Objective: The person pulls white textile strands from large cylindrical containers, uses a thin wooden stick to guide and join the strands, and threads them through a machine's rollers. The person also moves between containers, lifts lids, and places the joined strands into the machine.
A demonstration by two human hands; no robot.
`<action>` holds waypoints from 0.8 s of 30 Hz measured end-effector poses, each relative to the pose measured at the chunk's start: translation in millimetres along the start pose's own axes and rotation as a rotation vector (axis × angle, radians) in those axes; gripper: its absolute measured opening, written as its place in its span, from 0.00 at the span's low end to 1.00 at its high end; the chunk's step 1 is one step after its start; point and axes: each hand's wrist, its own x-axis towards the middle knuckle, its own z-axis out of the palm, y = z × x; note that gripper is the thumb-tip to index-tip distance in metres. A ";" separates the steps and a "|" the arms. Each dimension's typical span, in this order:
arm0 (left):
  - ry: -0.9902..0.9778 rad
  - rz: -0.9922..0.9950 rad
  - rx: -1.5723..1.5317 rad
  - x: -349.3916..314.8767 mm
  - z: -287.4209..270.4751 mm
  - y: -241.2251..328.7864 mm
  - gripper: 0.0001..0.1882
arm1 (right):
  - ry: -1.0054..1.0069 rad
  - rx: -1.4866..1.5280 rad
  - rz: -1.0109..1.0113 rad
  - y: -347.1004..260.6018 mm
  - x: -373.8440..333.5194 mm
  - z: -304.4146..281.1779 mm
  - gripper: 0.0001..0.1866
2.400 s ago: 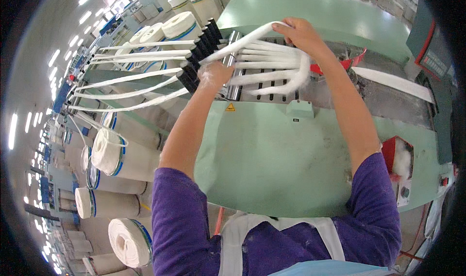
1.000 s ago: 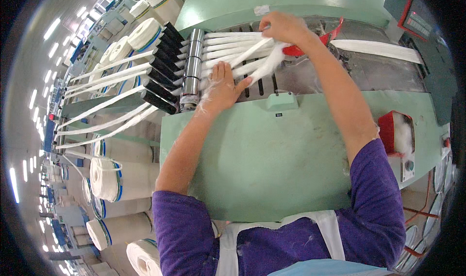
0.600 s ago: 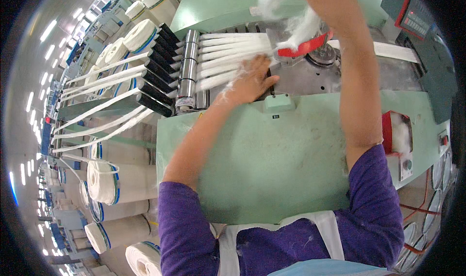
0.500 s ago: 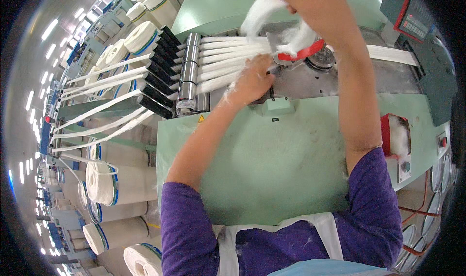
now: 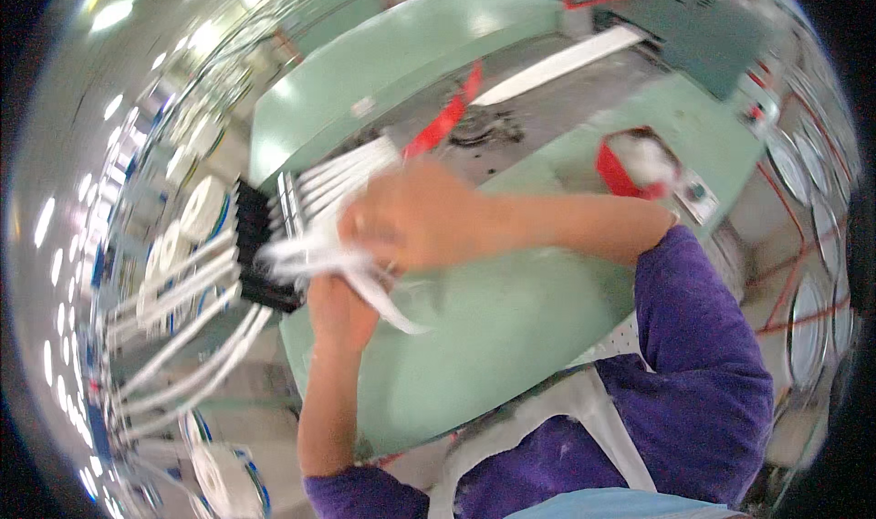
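A loose bundle of white cotton sliver (image 5: 328, 256) sits at my hands, with a tail hanging over the green cover. My right hand (image 5: 411, 213) is closed on it, blurred by motion, fingers curled. Just below and touching the bundle is my left hand (image 5: 341, 311); its fingers are hidden behind the fibre and my right hand. Beyond them, parallel white slivers (image 5: 342, 177) run out from the metal rollers (image 5: 290, 207). A red strip (image 5: 444, 122) rises from the machine bed near the sliver ends.
Black guides (image 5: 254, 245) feed slivers from the left, where sliver cans (image 5: 224, 478) stand. A flat white web (image 5: 566, 65) lies on the far bed. A red box of fibre waste (image 5: 625, 177) sits on the green machine cover (image 5: 474, 336) at right.
My right hand has come down and left with the fibre. My left hand has drawn back from the slivers to meet it. The view has turned, and the red strip now stands angled upward.
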 end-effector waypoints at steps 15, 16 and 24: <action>-0.441 0.181 1.577 -41.9 53.6 -89.5 0.22 | 0.596 -0.595 1.014 83.4 -341.5 -275.9 0.13; -0.441 0.209 1.607 -44.3 64.4 -97.5 0.22 | 0.629 -0.673 1.050 97.1 -375.9 -297.7 0.14; -0.209 0.398 1.770 -34.8 160.3 -193.0 0.19 | 0.564 -0.878 1.105 210.5 -533.5 -387.8 0.28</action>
